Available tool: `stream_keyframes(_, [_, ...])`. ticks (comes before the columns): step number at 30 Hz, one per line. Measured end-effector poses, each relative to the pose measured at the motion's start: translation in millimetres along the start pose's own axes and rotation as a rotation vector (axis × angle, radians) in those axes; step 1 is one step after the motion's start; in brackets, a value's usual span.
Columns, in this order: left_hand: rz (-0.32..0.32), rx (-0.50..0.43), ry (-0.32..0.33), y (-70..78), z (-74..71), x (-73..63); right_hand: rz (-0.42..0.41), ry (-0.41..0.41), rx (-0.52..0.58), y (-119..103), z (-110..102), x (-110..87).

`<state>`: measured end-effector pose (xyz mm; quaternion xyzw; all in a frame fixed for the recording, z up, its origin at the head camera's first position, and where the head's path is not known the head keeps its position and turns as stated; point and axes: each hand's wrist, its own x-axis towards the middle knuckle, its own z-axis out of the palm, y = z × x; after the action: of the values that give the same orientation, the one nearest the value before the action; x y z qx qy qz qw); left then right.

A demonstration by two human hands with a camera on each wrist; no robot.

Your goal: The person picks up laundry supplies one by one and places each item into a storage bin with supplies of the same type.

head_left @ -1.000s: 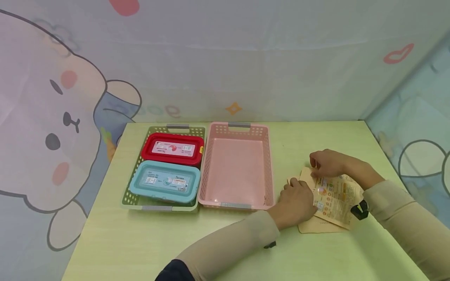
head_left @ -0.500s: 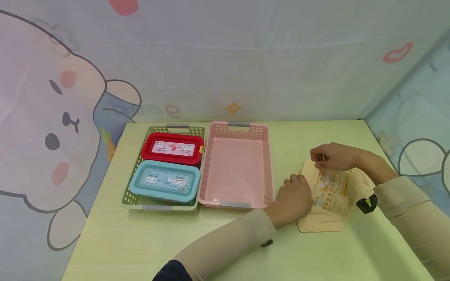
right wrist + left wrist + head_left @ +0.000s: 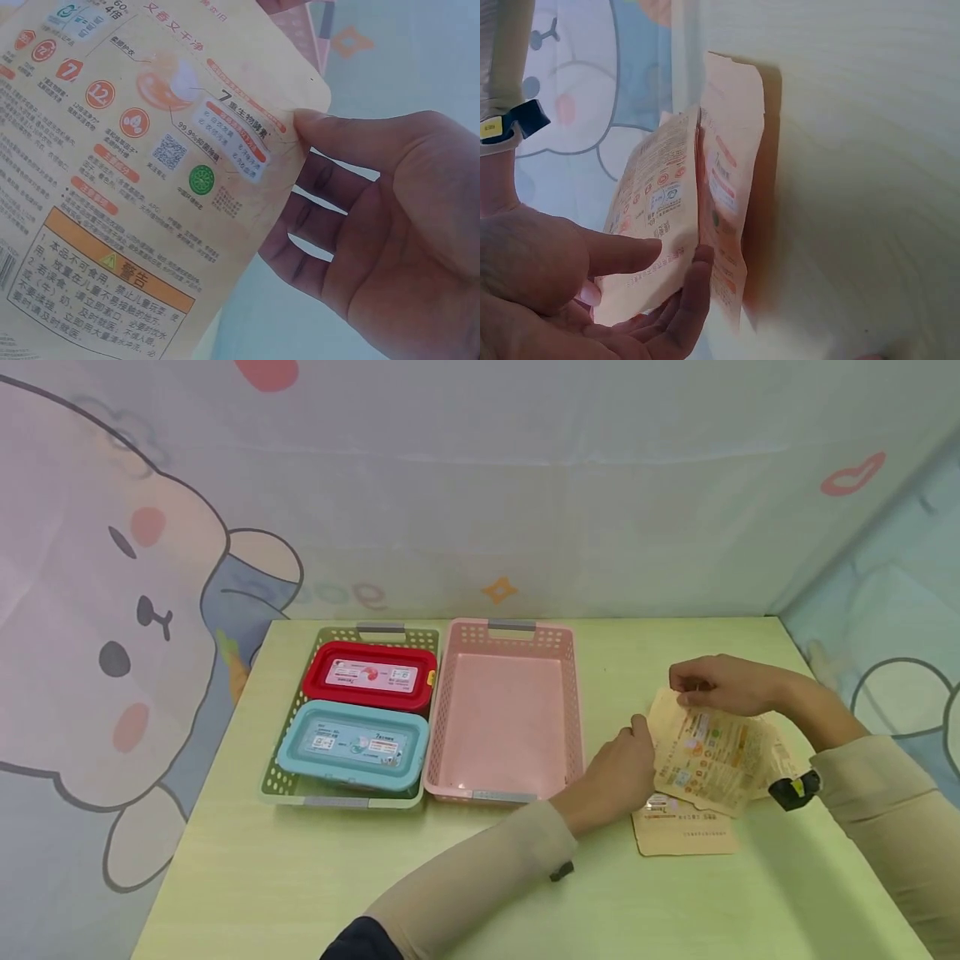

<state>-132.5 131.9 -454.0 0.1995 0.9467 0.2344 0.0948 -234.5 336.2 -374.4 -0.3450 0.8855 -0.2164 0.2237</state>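
Observation:
My left hand (image 3: 619, 770) pinches the left edge of a flat beige printed pouch (image 3: 708, 756) between thumb and fingers, as the left wrist view shows. The right hand (image 3: 731, 685) pinches a corner of the same pouch at its far edge, thumb on the printed face (image 3: 169, 142). The pouch is raised and tilted off the table. Beneath it lies a second beige pouch (image 3: 686, 839), its near end showing. More beige packaging (image 3: 783, 747) sticks out at the right, partly hidden by the right forearm. Behind the held pouch, the left wrist view has another pouch (image 3: 735, 142) close to the table.
To the left stands a pink basket (image 3: 427, 727). A green basket (image 3: 273, 777) beside it holds a red-lidded box (image 3: 371, 677) and a light-blue-lidded box (image 3: 352, 746). A printed curtain (image 3: 562, 510) hangs behind the table (image 3: 285, 877).
The right hand has risen and moved slightly away, lifting the pouch. The left hand has shifted from resting on the packaging to pinching its edge. More of the lower pouch shows.

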Motion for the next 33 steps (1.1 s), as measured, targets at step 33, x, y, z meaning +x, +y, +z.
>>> stream_keyframes(33, [0.122, -0.244, 0.12, -11.4, -57.3, 0.4, -0.076, 0.21, 0.007, -20.4, -31.7, -31.3])
